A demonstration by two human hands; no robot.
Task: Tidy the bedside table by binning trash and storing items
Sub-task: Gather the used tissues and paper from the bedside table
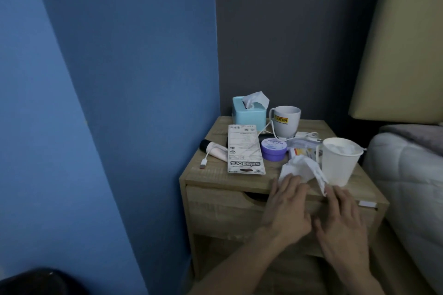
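Binning step: left hand (pixel 287 206) and right hand (pixel 342 223), fingers apart, at crumpled white tissue (pixel 299 167), near-right on wooden tabletop (pixel 239 181). Next: bunch and lift.

Crumpled white tissue (pixel 298 168), lying at bedside table (pixel 215 177) front edge

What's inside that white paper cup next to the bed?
Crumpled white tissue fills the top of the paper cup. Anything beneath the tissue, and the cup's bottom, is hidden by it and by the cup's wall.
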